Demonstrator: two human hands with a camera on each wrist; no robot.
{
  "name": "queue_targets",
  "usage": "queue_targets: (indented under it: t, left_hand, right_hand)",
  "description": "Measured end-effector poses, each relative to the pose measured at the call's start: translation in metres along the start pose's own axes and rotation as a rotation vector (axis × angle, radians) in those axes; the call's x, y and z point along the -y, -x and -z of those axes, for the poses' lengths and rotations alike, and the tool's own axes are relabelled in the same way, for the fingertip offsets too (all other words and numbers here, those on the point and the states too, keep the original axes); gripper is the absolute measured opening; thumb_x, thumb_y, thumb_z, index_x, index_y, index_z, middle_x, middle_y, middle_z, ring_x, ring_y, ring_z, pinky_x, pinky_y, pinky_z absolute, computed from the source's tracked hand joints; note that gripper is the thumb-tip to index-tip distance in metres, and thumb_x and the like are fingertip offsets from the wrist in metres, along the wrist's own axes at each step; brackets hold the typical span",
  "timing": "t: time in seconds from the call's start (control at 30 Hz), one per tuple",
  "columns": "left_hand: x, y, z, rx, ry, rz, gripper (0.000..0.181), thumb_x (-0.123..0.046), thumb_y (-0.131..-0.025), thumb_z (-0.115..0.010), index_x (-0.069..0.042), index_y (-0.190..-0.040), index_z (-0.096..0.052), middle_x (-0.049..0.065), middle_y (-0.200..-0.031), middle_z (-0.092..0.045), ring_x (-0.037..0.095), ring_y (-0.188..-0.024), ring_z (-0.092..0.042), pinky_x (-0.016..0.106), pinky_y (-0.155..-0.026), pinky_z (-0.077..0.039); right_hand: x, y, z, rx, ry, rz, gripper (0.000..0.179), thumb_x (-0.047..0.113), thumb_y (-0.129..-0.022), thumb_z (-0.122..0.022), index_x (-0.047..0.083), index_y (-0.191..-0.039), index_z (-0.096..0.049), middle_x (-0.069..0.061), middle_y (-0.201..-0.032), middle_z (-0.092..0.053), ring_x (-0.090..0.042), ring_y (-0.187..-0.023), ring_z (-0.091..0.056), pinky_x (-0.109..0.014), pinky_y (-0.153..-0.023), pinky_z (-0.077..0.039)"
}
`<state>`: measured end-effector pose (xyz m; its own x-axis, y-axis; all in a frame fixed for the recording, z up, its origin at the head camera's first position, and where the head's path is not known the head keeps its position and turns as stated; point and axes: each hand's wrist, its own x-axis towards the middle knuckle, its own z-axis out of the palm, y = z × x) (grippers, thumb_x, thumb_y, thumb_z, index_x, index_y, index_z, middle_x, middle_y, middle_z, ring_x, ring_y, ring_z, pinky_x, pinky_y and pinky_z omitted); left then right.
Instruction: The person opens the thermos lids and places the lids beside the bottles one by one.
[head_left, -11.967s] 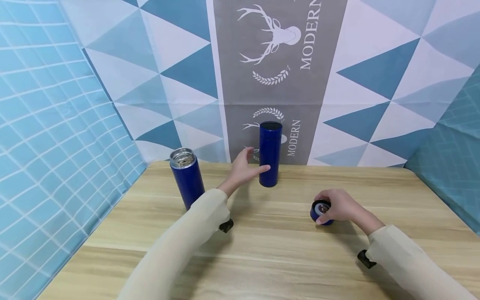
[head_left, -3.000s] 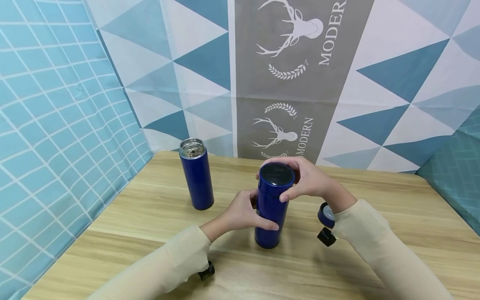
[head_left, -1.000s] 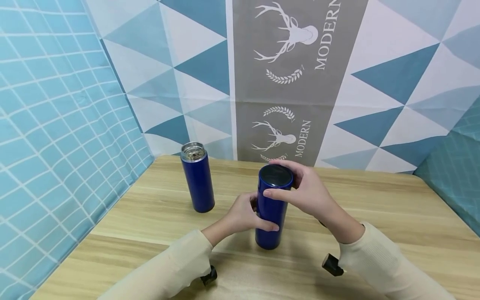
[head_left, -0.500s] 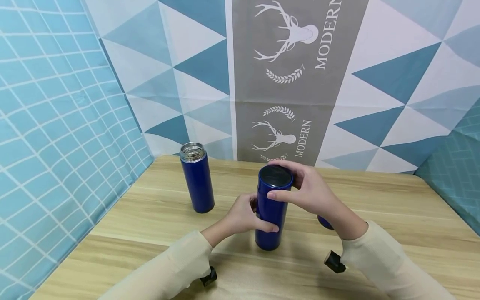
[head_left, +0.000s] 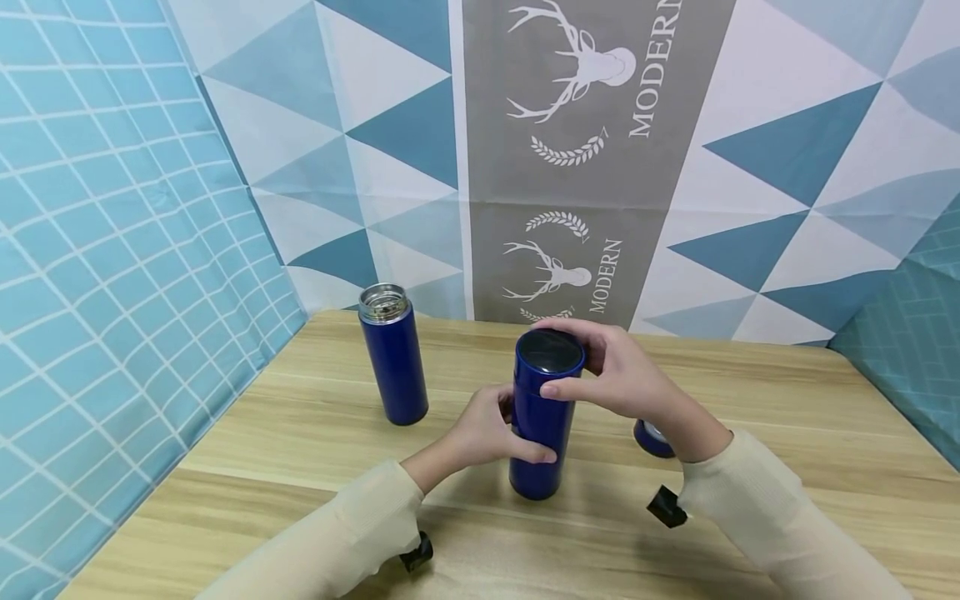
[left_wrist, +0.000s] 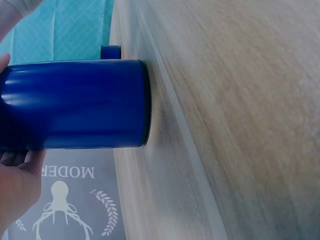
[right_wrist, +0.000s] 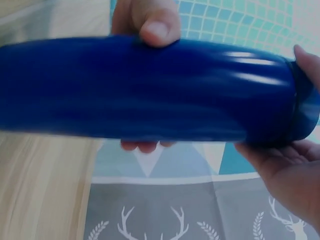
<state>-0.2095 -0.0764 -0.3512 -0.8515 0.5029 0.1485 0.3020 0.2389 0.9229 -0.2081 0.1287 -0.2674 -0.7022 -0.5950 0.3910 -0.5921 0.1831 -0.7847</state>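
Flask [head_left: 545,423], frame centre: left hand [head_left: 483,429] clamped round it, apparently for steadiness. Right hand [head_left: 617,375] grips its lid [head_left: 551,352], seemingly for leverage.

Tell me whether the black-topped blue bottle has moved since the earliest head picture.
Yes: the black-topped blue bottle has come nearer, away from the far edge of the table.

wood-grain table [head_left: 262,462], light yellowish streaks, soft sheen at near side. back wall covering [head_left: 390,125]: blue, grey, white triangles, creased across. grey band [head_left: 502,179] down it, sideways white deer heads [head_left: 611,67], wreaths [head_left: 567,155], "modern" lettering [head_left: 656,67]. left, wrinkled light-blue grid sheet [head_left: 112,208]. right, teal brick-pattern sheet [head_left: 911,325].
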Motion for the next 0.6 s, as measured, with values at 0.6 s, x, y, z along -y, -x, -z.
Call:
queue_targets:
  t: [0.6]
  left_hand:
    - [-0.002, 0.0, 0.0, 0.005, -0.003, -0.004, 0.055, -0.016, -0.066, -0.085, -0.008, -0.116, -0.063, 0.011, -0.109, -0.072, 0.009, -0.092, -0.068, 0.024, -0.085, -0.054]
  right_hand:
    - [-0.012, -0.008, 0.014, 0.153, -0.095, 0.106, 0.061, -0.001, -0.079, -0.072, -0.006, -0.135, -0.046, -0.036, -0.124, -0.054, -0.018, -0.103, -0.067, -0.029, -0.089, -0.056]
